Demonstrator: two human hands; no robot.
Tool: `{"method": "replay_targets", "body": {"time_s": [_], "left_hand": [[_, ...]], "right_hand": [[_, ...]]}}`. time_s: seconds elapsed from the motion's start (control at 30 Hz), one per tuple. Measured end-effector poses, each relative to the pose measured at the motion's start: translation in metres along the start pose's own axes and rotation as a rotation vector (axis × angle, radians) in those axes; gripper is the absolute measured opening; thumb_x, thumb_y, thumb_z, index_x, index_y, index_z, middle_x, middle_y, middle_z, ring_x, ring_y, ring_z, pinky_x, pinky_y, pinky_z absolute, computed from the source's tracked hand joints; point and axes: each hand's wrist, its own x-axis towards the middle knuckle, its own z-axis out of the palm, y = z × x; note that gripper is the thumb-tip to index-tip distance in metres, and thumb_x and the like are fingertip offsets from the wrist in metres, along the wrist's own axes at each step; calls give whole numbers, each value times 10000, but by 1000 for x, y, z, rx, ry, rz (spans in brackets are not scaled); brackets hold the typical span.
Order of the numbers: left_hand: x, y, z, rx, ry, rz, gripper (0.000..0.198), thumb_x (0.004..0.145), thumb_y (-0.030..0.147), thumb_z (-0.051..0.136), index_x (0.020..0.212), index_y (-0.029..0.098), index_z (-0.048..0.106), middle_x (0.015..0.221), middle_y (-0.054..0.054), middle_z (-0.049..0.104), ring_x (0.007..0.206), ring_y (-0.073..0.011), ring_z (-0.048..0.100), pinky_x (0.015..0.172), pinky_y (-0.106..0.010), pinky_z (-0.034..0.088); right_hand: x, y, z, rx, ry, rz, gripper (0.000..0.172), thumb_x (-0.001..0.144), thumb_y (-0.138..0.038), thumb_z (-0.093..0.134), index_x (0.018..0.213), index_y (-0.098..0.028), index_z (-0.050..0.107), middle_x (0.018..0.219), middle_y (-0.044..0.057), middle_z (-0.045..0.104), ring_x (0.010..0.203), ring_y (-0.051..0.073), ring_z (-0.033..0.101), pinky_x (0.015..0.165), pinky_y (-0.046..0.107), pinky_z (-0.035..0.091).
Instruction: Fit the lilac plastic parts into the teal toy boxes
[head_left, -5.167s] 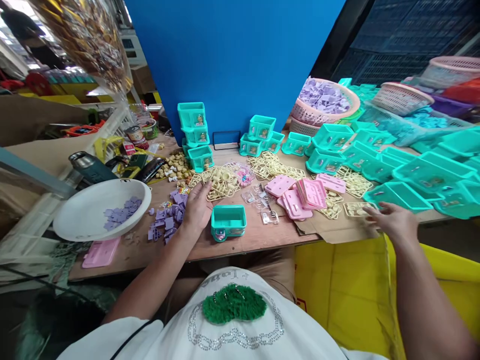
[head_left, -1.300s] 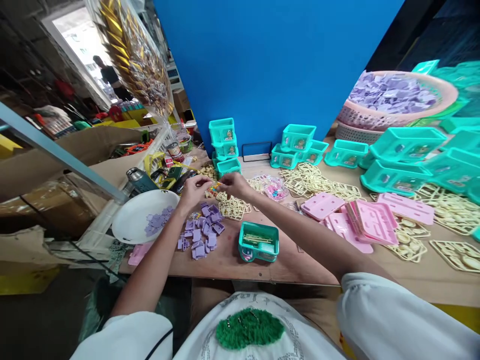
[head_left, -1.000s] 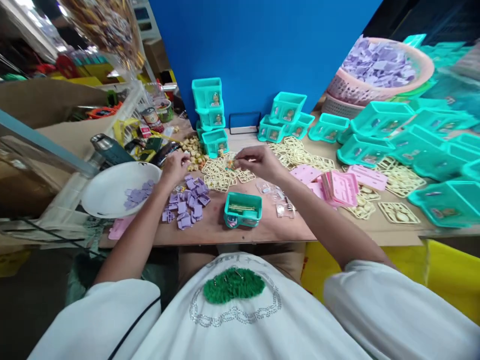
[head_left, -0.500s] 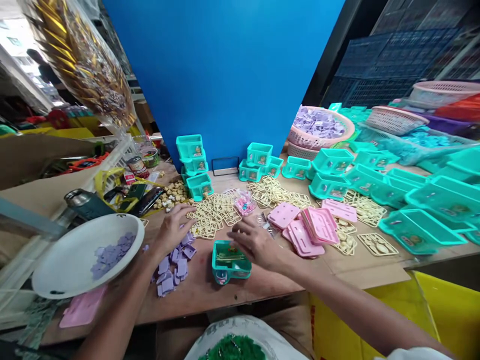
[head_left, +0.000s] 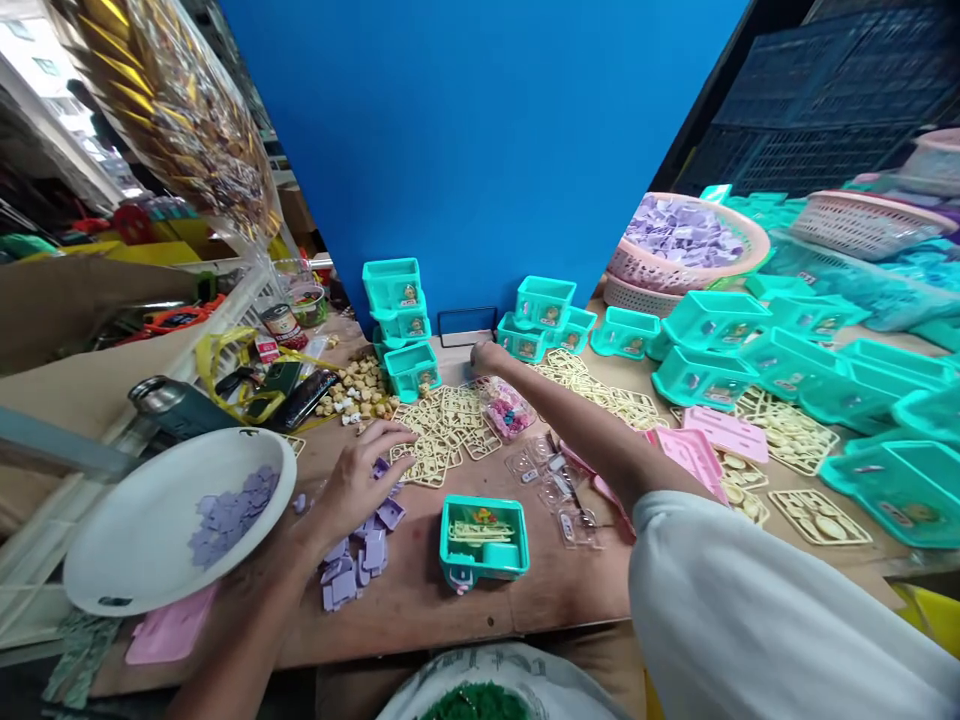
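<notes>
My left hand hovers over the purple plastic pieces, beside the cream openwork frames. Its fingers are spread and slightly curved, with nothing seen between them. Stretched far forward, my right hand is at the back of the table, by a black wire stand and the stacked teal boxes. Its fingers point away and are hidden. In front of me a teal car-shaped box holds cream sticks and a small red-and-yellow piece. A clear bag of pink and blue bits lies below my right forearm.
On the left are a white basin with purple pieces and a flask. Teal boxes, pink panels and clear plastic parts lie to the right. A blue board stands behind.
My right hand has left the teal box and reached forward to the back of the table. My left hand stays near the purple pieces. The view has shifted slightly.
</notes>
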Motion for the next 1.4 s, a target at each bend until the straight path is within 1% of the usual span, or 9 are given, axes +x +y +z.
{"method": "replay_targets", "body": {"time_s": [0.23, 0.5, 0.8, 0.97, 1.07, 1.17, 1.3, 1.33, 1.4], "left_hand": [[3, -3, -6, -9, -7, -3, 181, 979, 264, 665, 1113, 230, 781, 1162, -85, 756, 1097, -234, 759, 963, -344, 612], [15, 1, 4, -42, -64, -11, 171, 987, 252, 660, 1104, 223, 781, 1183, -90, 756, 1127, -242, 749, 985, -364, 590], [23, 1, 6, -85, -34, 7, 180, 980, 304, 683, 1098, 217, 788, 1168, -107, 774, 1138, -261, 737, 1013, -415, 584], [28, -2, 7, -156, -15, -16, 193, 967, 334, 689, 1074, 213, 795, 1154, -114, 777, 1141, -264, 735, 1029, -425, 591], [33, -6, 7, -207, 31, -62, 194, 947, 345, 703, 1049, 211, 797, 1139, -112, 776, 1114, -255, 739, 998, -407, 612], [44, -5, 11, -322, 111, -124, 257, 914, 381, 731, 1086, 198, 787, 1193, -119, 748, 1106, -239, 735, 970, -390, 630], [67, 5, 21, -533, 273, -244, 608, 752, 411, 888, 1291, 193, 711, 1386, -152, 681, 1110, -219, 716, 898, -345, 638], [72, 8, 23, -576, 277, -263, 667, 702, 418, 924, 1290, 187, 709, 1355, -150, 703, 1049, -208, 723, 855, -329, 635], [76, 17, 28, -639, 260, -272, 604, 640, 463, 955, 1124, 157, 765, 1126, -112, 782, 864, -174, 716, 757, -301, 614]], "right_hand": [[5, 3, 10, -77, -68, -13, 395, 1023, -385, 710, 1342, -161, 648, 1362, 119, 663, 1187, 260, 686, 1004, 473, 611], [1, 5, 19, -94, -114, -38, 379, 1022, -385, 711, 1326, -164, 658, 1349, 118, 669, 1179, 255, 690, 996, 453, 614], [-6, 7, 23, -24, -75, -98, 365, 1020, -385, 714, 1306, -164, 668, 1338, 109, 676, 1187, 260, 689, 1005, 462, 609], [-15, 12, 20, 164, 77, -138, 305, 1014, -340, 717, 1256, -155, 688, 1274, 100, 707, 1143, 243, 699, 1008, 456, 598], [-22, 19, 1, 340, 275, -165, 318, 1026, -193, 615, 1331, -110, 655, 1266, 151, 727, 1156, 248, 686, 1022, 391, 559], [-36, 21, -25, 527, 415, -226, 389, 1041, -187, 507, 1404, -84, 601, 1280, 180, 729, 1127, 242, 698, 929, 330, 574], [-72, 10, -43, 746, 411, -392, 366, 992, -313, 647, 1308, -129, 657, 1101, 102, 776, 946, 185, 734, 810, 293, 609], [-83, 5, -43, 841, 375, -455, 365, 958, -337, 704, 1268, -146, 678, 1052, 77, 775, 903, 171, 731, 794, 290, 612], [-107, -4, -39, 1073, 278, -580, 423, 873, -372, 815, 1226, -172, 698, 953, 29, 751, 815, 146, 708, 755, 284, 612]]}}
